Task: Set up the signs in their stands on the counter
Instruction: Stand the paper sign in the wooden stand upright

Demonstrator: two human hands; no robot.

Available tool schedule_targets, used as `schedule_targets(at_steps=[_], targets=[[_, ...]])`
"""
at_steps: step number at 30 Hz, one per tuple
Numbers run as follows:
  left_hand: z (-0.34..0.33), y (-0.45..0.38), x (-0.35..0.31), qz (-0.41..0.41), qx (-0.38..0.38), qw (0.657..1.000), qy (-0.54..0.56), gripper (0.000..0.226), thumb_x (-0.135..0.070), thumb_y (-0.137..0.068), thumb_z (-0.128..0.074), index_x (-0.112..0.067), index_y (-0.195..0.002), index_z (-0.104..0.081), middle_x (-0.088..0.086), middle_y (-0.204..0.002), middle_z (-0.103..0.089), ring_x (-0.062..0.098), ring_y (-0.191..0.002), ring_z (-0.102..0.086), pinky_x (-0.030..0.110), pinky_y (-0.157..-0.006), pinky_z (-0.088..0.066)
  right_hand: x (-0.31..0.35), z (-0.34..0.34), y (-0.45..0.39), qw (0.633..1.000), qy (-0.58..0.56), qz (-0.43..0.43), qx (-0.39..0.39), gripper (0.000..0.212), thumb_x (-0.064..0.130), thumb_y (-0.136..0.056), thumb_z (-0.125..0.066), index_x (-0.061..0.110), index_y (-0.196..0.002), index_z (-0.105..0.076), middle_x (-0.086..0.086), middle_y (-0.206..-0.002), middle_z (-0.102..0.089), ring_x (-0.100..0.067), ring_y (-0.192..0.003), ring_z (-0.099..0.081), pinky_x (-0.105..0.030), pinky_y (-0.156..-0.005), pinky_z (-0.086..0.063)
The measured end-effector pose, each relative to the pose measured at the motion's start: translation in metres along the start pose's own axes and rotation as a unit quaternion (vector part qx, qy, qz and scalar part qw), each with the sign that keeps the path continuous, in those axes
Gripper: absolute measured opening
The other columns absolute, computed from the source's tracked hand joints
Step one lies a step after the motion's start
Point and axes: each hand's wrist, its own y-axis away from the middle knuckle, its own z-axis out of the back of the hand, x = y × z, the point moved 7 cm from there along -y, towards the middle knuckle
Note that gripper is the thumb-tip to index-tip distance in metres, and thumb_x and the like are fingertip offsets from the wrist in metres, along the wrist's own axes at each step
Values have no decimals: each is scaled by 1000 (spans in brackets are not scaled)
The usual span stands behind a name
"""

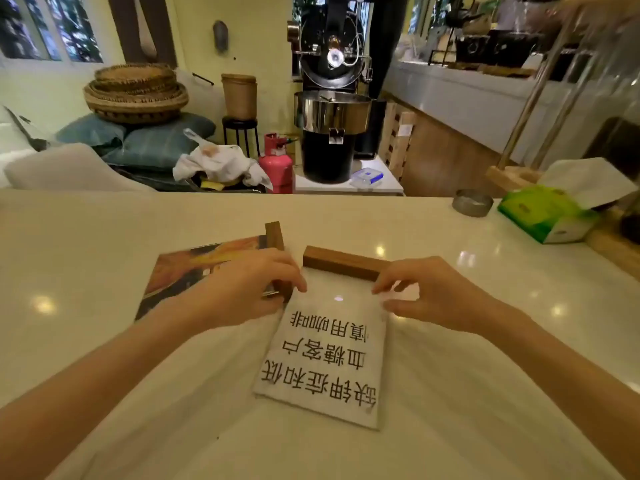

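On the pale counter (104, 237) we see a green tissue box (543, 216) at the far right with a white tissue standing out of its top, and just left of it a small round metal dish (472, 201); whether it holds anything we cannot tell. The white sign (329, 355) lies flat in the middle, black characters upside down to us, its far edge meeting a wooden stand (341, 263). A picture sign (194, 268) in orange and dark tones lies flat to the left, joined to a second wooden stand (275, 237). Our left hand (242, 289) rests on it, fingers curled at the white sign's corner. Our right hand (433, 292) pinches the opposite corner lightly.
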Motion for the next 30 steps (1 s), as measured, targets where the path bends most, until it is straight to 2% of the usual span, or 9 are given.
schedule_targets(at_steps=[4, 6, 8, 11, 15, 21, 24, 27, 30], targets=[[-21, 10, -7, -23, 6, 999, -25, 33, -9, -82, -57, -26, -110, -59, -6, -121, -55, 0, -108, -42, 15, -94, -33, 6, -16, 15, 999, -10, 26, -16, 24, 6, -72, -70, 18, -93, -69, 2, -100, -68, -4, -95, -56, -5, -81, -43], [-32, 15, -5, -22, 13, 999, -32, 36, -9, -82, -56, -25, -114, -57, -4, -124, -55, 8, -115, -47, 21, -99, -39, 5, -24, 19, 999, -5, 31, -17, 26, 8, -71, -68, 17, -95, -69, 3, -103, -66, -2, -98, -54, 0, -84, -39], [-32, 19, -2, -37, -17, 998, -48, 35, -10, -79, -61, -24, -112, -59, 0, -120, -60, 15, -112, -54, 29, -95, -47, 3, -25, 21, 999, 11, 28, -22, 29, 11, -69, -66, 18, -97, -69, 2, -107, -66, -1, -98, -54, 0, -83, -40], [-32, 23, -2, -59, -42, 995, -72, 31, -11, -74, -67, -20, -104, -64, 4, -107, -69, 18, -99, -63, 32, -85, -55, 2, -30, 25, 998, 44, 31, -28, 29, 11, -70, -68, 17, -99, -68, 0, -111, -66, 0, -101, -52, -7, -88, -41], [-34, 24, -2, -82, -41, 991, -96, 28, -13, -72, -69, -18, -99, -67, 2, -100, -73, 16, -93, -66, 31, -83, -55, 10, -35, 31, 989, 110, 87, -44, 32, 8, -71, -71, 15, -102, -67, -3, -107, -71, -16, -100, -62, -27, -85, -52], [-32, 23, -3, -75, -58, 993, -65, 28, -9, -71, -70, -17, -98, -68, 3, -100, -73, 16, -96, -66, 36, -87, -53, 13, -37, 34, 978, 149, 127, -67, 25, 19, -73, -68, 13, -97, -71, -5, -102, -74, -18, -98, -67, -31, -80, -58], [-26, 23, 6, -38, -91, 995, 9, 28, -7, -70, -71, -15, -97, -68, 5, -101, -72, 13, -96, -65, 24, -90, -49, 11, -31, 31, 982, 109, 125, -87, 26, 25, -74, -65, 13, -96, -71, -5, -101, -74, -16, -97, -67, -30, -81, -57], [-16, 21, 14, -1, -116, 988, 97, 29, -5, -71, -69, -15, -99, -66, -2, -102, -67, -6, -97, -57, 2, -91, -38, -1, -13, 28, 987, -35, 84, -130, 30, 29, -71, -63, 13, -95, -72, -1, -101, -71, -8, -97, -64, -23, -85, -54], [1, 14, 19, 67, -151, 968, 188, 34, -1, -71, -69, -20, -99, -63, -11, -95, -65, -21, -85, -55, -1, -81, -42, -12, 4, 23, 977, -134, 45, -161, 32, 29, -68, -67, 11, -94, -72, 6, -99, -69, -1, -94, -65, -13, -81, -52]])
